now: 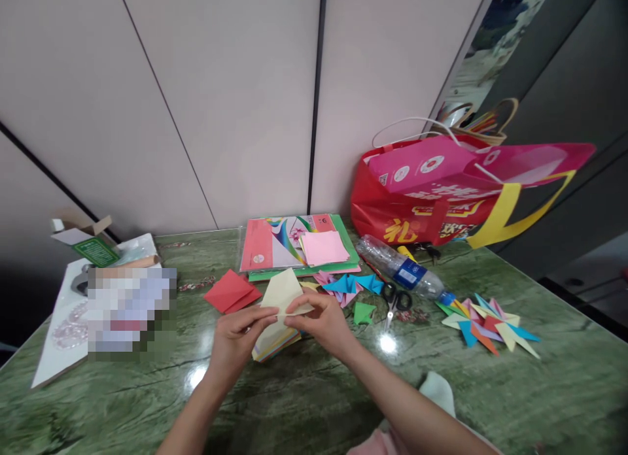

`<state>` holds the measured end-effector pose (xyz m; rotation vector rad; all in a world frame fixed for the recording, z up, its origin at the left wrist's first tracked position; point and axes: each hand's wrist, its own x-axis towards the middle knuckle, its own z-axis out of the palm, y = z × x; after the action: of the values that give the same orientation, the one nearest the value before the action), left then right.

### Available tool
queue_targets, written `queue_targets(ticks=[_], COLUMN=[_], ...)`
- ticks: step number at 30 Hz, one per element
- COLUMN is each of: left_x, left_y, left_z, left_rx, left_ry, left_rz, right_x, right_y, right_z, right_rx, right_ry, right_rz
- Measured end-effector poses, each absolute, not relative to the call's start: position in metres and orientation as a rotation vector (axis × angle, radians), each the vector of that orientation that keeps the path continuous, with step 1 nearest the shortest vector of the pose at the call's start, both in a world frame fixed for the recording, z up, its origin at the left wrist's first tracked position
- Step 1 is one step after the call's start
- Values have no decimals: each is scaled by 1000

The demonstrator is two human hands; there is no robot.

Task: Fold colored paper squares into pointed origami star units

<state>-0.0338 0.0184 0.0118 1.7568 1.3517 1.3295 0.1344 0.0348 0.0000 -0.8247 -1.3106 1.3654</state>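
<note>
Green marble tabletop [314, 403] runs up to a pale panelled wall. Above it the left hand [239, 339] and the right hand [321, 319] meet, each pinching with thumb and fingers closed on a pale yellow folded paper [282, 293] held between them, just over a stack of coloured sheets [275, 344]. A red folded paper [230, 291] lies left of the hands; blue folded pieces [352, 284] and scissors [395, 301] lie right. Farther out are a paper pack [294, 241], a plastic bottle [400, 267], a pile of folded shapes [485, 324] and a red bag [441, 193].
</note>
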Motion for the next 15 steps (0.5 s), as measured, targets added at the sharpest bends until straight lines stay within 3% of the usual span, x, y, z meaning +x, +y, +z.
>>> queue_targets(ticks=[15], left_x=[-23], left_y=[15], left_z=[12], left_rx=[1151], left_ry=[1316], left_rz=[1295], right_x=[132], right_y=[33], right_z=[-2], right_rx=[-1016], right_ry=[-1244], right_rz=[1259])
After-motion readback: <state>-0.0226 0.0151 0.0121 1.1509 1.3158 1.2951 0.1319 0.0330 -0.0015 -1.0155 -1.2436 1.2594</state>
